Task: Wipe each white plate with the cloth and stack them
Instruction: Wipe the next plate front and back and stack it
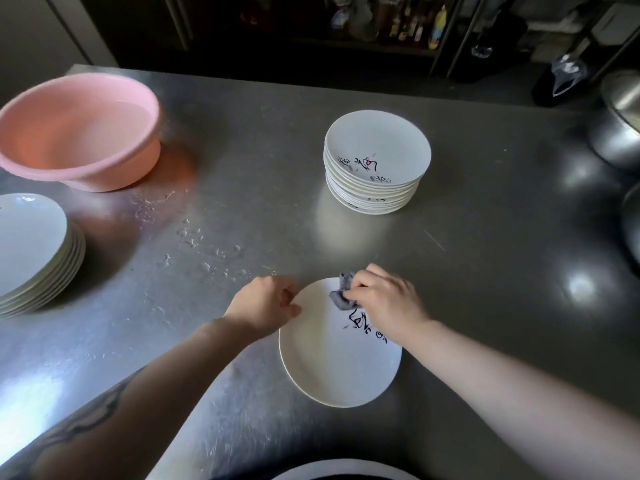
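Near the counter's front edge the left hand (266,303) pinches the rim of a white plate (332,368) while the right hand (384,303) bunches a grey cloth (341,294) against it, mostly hiding the cloth and part of the plate's dark lettering.

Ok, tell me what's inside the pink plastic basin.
The pink plastic basin seems to hold clear water, its surface showing near the far wall. No plates or cloth show inside. The near rim hides the part of the bottom closest to the camera.
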### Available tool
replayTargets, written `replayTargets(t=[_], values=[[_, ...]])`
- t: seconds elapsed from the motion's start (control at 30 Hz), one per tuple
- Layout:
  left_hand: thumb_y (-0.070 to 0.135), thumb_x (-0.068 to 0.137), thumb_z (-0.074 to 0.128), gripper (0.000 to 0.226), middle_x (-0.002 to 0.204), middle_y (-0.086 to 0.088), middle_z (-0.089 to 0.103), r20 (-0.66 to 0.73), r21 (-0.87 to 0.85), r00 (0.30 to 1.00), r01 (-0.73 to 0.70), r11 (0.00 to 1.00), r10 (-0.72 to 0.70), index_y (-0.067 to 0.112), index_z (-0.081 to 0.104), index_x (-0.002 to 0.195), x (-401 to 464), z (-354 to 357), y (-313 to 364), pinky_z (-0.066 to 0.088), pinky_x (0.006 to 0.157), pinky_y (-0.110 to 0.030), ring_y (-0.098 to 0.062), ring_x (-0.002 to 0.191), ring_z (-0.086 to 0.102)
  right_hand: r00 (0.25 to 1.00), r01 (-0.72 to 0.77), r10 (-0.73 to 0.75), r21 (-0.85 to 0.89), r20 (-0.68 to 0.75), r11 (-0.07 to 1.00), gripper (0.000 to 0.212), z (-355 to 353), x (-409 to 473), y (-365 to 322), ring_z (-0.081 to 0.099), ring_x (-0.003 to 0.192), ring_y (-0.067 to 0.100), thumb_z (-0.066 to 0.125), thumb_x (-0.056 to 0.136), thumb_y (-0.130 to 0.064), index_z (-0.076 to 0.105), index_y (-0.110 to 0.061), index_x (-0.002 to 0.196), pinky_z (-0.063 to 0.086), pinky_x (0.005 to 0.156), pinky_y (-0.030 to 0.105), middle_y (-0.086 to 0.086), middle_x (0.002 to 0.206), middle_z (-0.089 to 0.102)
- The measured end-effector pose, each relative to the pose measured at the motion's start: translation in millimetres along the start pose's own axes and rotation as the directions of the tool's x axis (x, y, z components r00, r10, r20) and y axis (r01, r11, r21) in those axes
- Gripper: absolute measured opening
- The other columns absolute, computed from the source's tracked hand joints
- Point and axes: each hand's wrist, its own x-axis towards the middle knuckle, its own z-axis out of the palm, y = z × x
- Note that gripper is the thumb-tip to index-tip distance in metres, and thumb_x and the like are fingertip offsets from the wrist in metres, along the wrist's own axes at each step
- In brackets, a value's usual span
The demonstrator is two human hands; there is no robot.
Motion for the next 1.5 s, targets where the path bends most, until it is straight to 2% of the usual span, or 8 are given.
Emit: replayTargets(t=[0.2,0.37,0.53,0.73,0.93,1.13,1.37,1.5], values=[[0.053,0.082,0.067,0.026,0.086,0.009,0.067,-0.007,0.084,1.000,-0.002,0.997,0.003,0.028,0.061,0.080,11.3,-7.2,16.2,0.043,0.069,-0.026,-0.019,0.087,0.063,0.991,-0.030,0.033,-0.021,0.132,0.999,0.022,8.4,10.2,-3.6,0.056,0.095,0.022,0.053,0.085,-0.021,0.072,-0.020,0.097,0.037,0.062,0.030,0.000,0.093,0.061],[0.036,0.084,0.067,0.020,0.080,0.000,0.060,-0.012,0.077,0.997,0.081,0.994,-0.080,0.022,0.056,0.075,14.3,1.3,21.5,0.038,0.064,-0.027,-0.028,0.084,0.061,0.995,-0.004,0.002,0.025,0.095,1.000,0.015,1.6,10.5,-3.7,0.060,0.080,0.024,0.066,0.072,-0.011,0.075,-0.016,0.083,0.031,0.052,0.026,0.001,0.079,0.063],[0.044,0.080,0.072,0.023,0.081,0.013,0.068,0.213,0.164,0.975,0.034,0.986,-0.069,0.027,0.059,0.070,8.4,-8.2,4.3,0.050,0.071,-0.026,-0.014,0.084,0.066,0.988,-0.075,0.077,-0.022,0.135,0.997,0.022,-0.1,1.4,9.1,0.057,0.093,0.022,0.059,0.084,-0.015,0.074,-0.024,0.098,0.029,0.058,0.026,-0.001,0.091,0.061],[0.039,0.087,0.064,0.017,0.091,-0.001,0.066,-0.014,0.110,0.999,0.049,0.993,-0.048,0.022,0.062,0.085,21.8,-0.1,32.4,0.039,0.067,-0.027,-0.028,0.088,0.061,0.987,-0.047,0.043,0.024,0.154,0.999,0.023,3.0,12.4,-3.1,0.053,0.100,0.020,0.058,0.086,-0.016,0.074,-0.024,0.101,0.039,0.064,0.029,-0.003,0.097,0.065],[0.042,0.085,0.070,0.027,0.066,0.011,0.067,0.238,0.128,0.969,0.040,0.991,-0.069,0.024,0.058,0.068,7.3,-7.2,6.3,0.049,0.065,-0.026,-0.015,0.073,0.069,0.989,-0.074,0.073,0.003,0.129,0.997,0.027,-3.8,-4.3,13.8,0.057,0.094,0.022,0.061,0.081,-0.006,0.076,-0.023,0.097,0.033,0.059,0.026,-0.002,0.088,0.065],[0.045,0.085,0.067,0.021,0.086,0.004,0.062,0.030,0.102,0.999,-0.019,0.995,0.016,0.025,0.061,0.087,28.5,-4.1,35.8,0.039,0.068,-0.027,-0.021,0.082,0.056,0.988,-0.017,0.014,0.015,0.154,1.000,0.021,4.7,13.9,-6.0,0.053,0.100,0.018,0.056,0.087,-0.021,0.073,-0.024,0.099,0.042,0.064,0.031,-0.004,0.094,0.063],[0.050,0.081,0.070,0.032,0.059,0.010,0.068,0.275,0.205,0.957,0.032,0.978,-0.089,0.020,0.066,0.072,13.0,-7.9,9.7,0.048,0.059,-0.021,-0.007,0.059,0.065,0.992,-0.049,0.050,-0.014,0.113,0.999,0.027,-4.2,0.5,16.3,0.057,0.091,0.024,0.052,0.080,-0.011,0.075,-0.019,0.091,0.035,0.056,0.027,-0.001,0.086,0.063],[0.049,0.084,0.065,0.026,0.085,0.003,0.065,0.051,0.197,0.999,0.006,0.980,-0.016,0.023,0.060,0.085,22.4,-4.1,33.7,0.041,0.066,-0.027,-0.021,0.081,0.060,0.983,-0.017,0.022,-0.025,0.183,1.000,0.027,3.4,14.8,1.7,0.051,0.103,0.017,0.053,0.087,-0.017,0.071,-0.027,0.104,0.036,0.063,0.030,-0.006,0.099,0.061]])
